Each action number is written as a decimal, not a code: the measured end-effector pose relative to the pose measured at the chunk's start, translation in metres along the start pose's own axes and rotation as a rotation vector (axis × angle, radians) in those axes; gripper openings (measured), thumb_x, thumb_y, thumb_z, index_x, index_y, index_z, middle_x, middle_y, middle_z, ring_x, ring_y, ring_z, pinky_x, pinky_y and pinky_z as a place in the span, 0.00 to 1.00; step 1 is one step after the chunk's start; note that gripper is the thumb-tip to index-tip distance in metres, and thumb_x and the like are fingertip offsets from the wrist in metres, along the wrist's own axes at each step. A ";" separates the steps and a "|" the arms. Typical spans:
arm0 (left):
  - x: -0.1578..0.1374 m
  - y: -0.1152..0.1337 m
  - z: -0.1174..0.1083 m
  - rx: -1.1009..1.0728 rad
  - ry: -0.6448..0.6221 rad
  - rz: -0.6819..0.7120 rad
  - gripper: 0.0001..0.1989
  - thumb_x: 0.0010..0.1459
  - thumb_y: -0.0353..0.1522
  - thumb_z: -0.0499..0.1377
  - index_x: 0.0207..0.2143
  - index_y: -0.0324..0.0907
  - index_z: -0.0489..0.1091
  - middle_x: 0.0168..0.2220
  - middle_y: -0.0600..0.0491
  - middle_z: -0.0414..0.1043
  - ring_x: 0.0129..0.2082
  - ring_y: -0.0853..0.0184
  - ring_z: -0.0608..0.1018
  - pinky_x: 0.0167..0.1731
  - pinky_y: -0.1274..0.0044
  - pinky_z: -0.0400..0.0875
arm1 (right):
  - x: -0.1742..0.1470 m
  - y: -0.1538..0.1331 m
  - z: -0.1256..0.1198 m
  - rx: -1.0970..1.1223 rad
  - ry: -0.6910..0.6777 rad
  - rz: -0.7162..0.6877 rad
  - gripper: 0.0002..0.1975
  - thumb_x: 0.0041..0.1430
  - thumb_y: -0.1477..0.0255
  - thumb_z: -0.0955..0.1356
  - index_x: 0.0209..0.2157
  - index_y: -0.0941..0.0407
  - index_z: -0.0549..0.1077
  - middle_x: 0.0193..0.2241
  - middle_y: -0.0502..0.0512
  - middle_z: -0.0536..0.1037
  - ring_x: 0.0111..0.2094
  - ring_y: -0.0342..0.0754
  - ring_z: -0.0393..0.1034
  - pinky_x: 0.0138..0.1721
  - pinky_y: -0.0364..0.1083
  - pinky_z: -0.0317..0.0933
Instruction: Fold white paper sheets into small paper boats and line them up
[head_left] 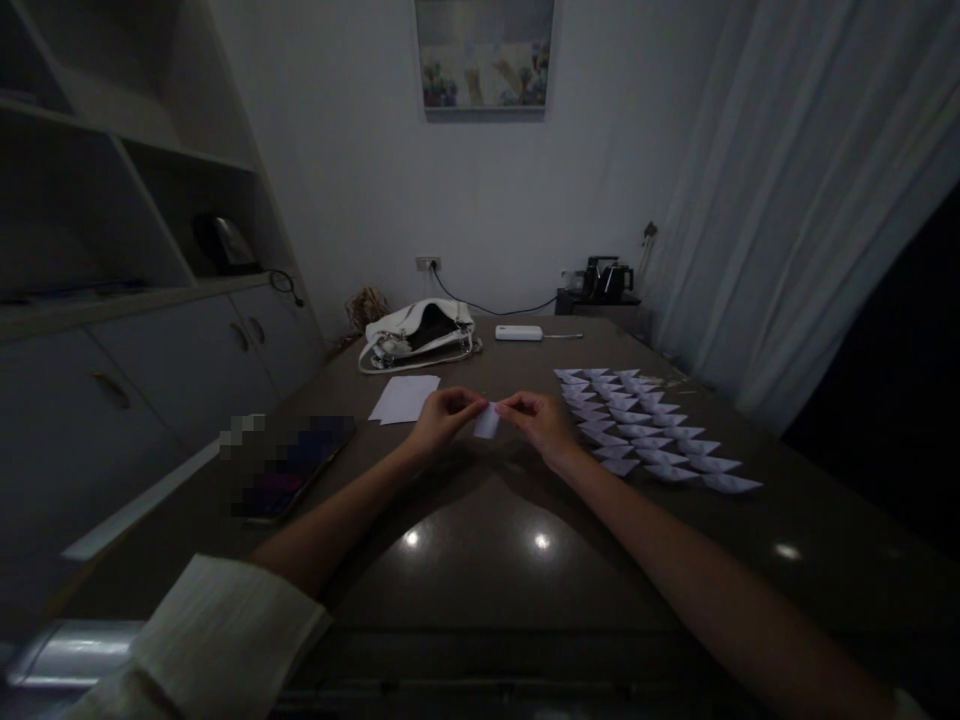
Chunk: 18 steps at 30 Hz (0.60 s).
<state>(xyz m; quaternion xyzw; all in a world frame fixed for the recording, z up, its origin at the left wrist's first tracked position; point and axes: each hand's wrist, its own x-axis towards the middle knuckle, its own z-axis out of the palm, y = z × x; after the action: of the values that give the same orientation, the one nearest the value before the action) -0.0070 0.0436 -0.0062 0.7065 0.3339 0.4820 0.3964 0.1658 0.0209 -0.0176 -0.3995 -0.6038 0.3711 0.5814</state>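
Observation:
Between my hands, above the dark table (480,570), is a small folded piece of white paper (487,424). My left hand (445,414) pinches its upper left corner between thumb and finger. At the upper right corner, my right hand (541,418) has a like pinch on it. To the right stand rows of folded white paper boats (626,415), several in each row. Left of my hands lies a stack of white paper sheets (406,398), slightly fanned out. The finer creases of the held paper are too small to make out.
A white handbag (420,332) sits open at the back left, with a white power bank (518,333) and short cable beside it. A phone (296,475), partly blurred out, lies at the left edge. Kettles (615,282) stand on a stand beyond the table.

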 end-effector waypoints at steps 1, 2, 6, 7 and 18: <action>0.000 0.001 0.000 -0.012 0.008 -0.004 0.17 0.45 0.43 0.65 0.27 0.37 0.71 0.27 0.50 0.76 0.28 0.66 0.76 0.29 0.77 0.69 | 0.000 0.001 0.000 0.002 -0.006 0.017 0.10 0.44 0.64 0.71 0.24 0.58 0.75 0.21 0.50 0.75 0.24 0.43 0.66 0.27 0.41 0.58; 0.000 0.001 0.000 -0.020 0.015 -0.009 0.17 0.44 0.43 0.65 0.27 0.37 0.71 0.26 0.50 0.76 0.27 0.66 0.76 0.29 0.77 0.69 | 0.000 0.001 0.000 0.005 -0.009 0.034 0.11 0.45 0.63 0.70 0.25 0.58 0.75 0.21 0.50 0.75 0.23 0.42 0.65 0.26 0.41 0.57; 0.000 0.004 0.001 -0.017 0.034 -0.034 0.17 0.42 0.43 0.66 0.25 0.37 0.71 0.25 0.51 0.76 0.26 0.66 0.76 0.29 0.77 0.69 | 0.002 0.001 0.000 -0.016 -0.017 0.020 0.12 0.47 0.63 0.69 0.24 0.59 0.75 0.20 0.50 0.74 0.22 0.42 0.64 0.24 0.41 0.55; 0.000 0.004 0.001 -0.018 0.031 -0.037 0.17 0.41 0.43 0.66 0.25 0.37 0.71 0.25 0.51 0.76 0.26 0.66 0.76 0.29 0.77 0.69 | 0.002 0.001 0.000 -0.029 -0.018 0.000 0.11 0.46 0.64 0.69 0.23 0.59 0.74 0.19 0.50 0.74 0.22 0.42 0.64 0.24 0.41 0.56; 0.001 0.003 0.000 -0.038 0.049 -0.045 0.18 0.41 0.42 0.66 0.25 0.36 0.71 0.24 0.51 0.75 0.25 0.67 0.75 0.27 0.78 0.68 | 0.002 0.008 0.001 -0.208 -0.146 -0.044 0.19 0.53 0.59 0.65 0.19 0.58 0.70 0.16 0.49 0.69 0.19 0.41 0.59 0.20 0.40 0.51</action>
<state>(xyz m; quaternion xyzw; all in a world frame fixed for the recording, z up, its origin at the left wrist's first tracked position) -0.0061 0.0435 -0.0034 0.6790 0.3501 0.4964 0.4123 0.1649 0.0256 -0.0241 -0.4163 -0.6884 0.3217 0.4994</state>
